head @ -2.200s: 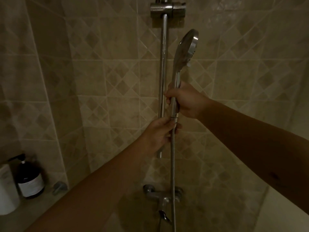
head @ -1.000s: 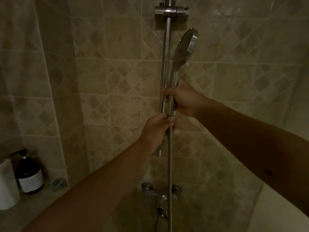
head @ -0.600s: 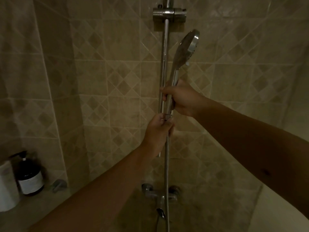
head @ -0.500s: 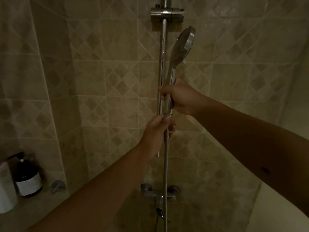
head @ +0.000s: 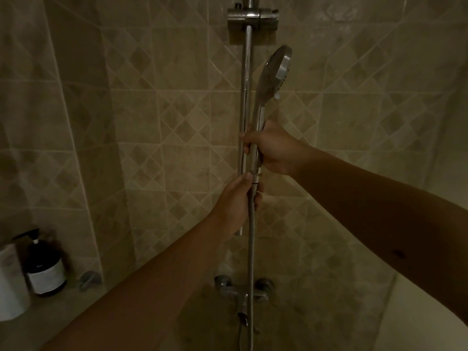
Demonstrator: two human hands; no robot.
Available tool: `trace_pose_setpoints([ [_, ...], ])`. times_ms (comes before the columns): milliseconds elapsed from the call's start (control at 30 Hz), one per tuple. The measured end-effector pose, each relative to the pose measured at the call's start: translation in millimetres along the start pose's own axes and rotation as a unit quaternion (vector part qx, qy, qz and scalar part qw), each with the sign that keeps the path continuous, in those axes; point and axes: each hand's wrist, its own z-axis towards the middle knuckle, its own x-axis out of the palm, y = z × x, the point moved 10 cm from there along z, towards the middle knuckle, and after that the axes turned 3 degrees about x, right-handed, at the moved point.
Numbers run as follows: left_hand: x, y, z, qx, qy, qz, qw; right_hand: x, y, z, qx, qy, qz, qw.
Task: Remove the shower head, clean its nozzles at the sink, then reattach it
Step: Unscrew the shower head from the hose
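Left hand (head: pixel 238 198) crept up hose (head: pixel 251 249) to nut under handle, fingers curled round it. Right hand (head: pixel 271 148) kept fist on shower head (head: pixel 274 72), upright beside rail (head: pixel 246 97), off holder (head: pixel 252 16). Judged: unscrewing begun, joint unbroken.

a dark pump bottle (head: pixel 45 271) with a pale label stands on a ledge (head: pixel 50 315) at lower left, just beside a white container (head: pixel 11 282). a small metal fitting (head: pixel 90 279) sits near the beige tiled wall (head: pixel 177 122).
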Motion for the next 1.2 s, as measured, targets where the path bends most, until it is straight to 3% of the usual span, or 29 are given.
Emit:
trace_pose_setpoints([
  [133,-4.9,-5.0,1.8,0.025,-0.019,0.054,0.998,3.3,0.3,-0.9,0.000,0.001,0.003,1.000],
  [300,0.4,-1.8,-1.6,-0.016,0.012,-0.033,0.999,4.0,1.7,-0.9,0.012,0.003,0.019,1.000],
  [500,-3.1,-7.1,1.3,0.009,-0.013,0.026,1.000,5.0,4.5,-3.0,0.009,-0.001,0.021,1.000],
  [700,0.1,-6.9,1.1,-0.011,0.020,-0.027,0.999,2.9,8.9,-0.8,0.006,-0.004,0.025,1.000],
  [900,3.6,-13.0,5.0,0.013,0.022,0.064,0.998,2.9,3.5,3.3,0.002,0.005,0.012,1.000],
  [1033,1.6,-9.5,2.7,0.002,0.037,-0.002,0.999,2.3,4.0,7.2,-0.010,0.007,0.024,1.000],
  [1200,-1.7,-5.1,4.8,-0.012,0.046,0.001,0.999,5.6,-0.8,10.4,-0.009,0.018,0.028,0.999],
])
